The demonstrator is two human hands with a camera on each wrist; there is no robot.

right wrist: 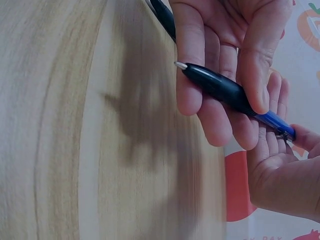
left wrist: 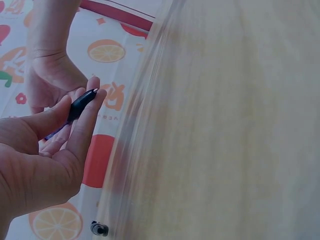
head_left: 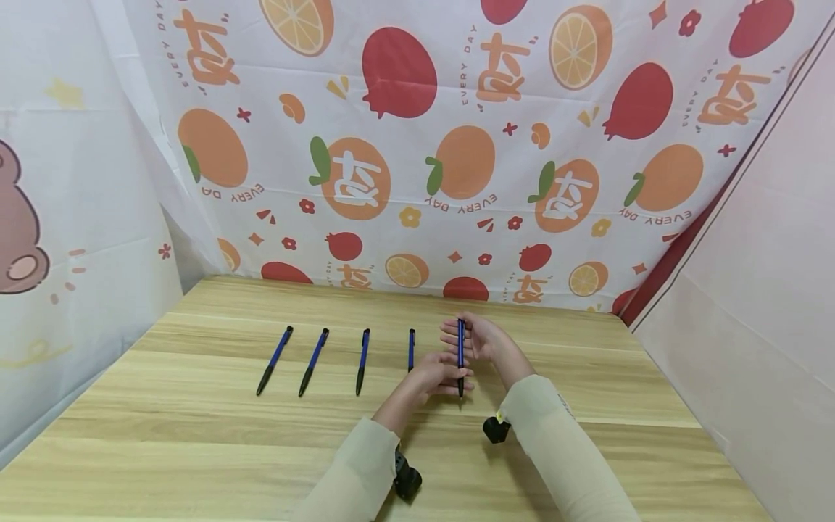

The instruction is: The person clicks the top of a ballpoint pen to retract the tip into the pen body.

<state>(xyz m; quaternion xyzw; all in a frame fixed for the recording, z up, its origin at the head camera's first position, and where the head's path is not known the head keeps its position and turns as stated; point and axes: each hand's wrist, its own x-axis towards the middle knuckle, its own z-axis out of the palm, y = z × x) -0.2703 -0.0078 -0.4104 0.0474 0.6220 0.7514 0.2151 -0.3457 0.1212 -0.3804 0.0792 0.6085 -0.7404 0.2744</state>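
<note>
A blue ballpoint pen (head_left: 461,341) with a black grip section is held between both hands, its metal tip towards the person. My left hand (head_left: 435,374) pinches the black grip part (right wrist: 215,85), thumb on top and fingers beneath. At the far end, by the clip, my right hand (head_left: 485,339) holds the pen with its thumb, the other fingers stretched out under it. In the right wrist view the pen is lifted off the table, and the left hand's shadow falls on the wood.
Left of the hands, similar blue pens lie in a row on the wooden table (head_left: 196,428): one pen (head_left: 274,360), a second (head_left: 314,362), a third (head_left: 362,361), and another (head_left: 412,346) partly hidden by the left hand. A fruit-printed cloth (head_left: 417,225) hangs behind.
</note>
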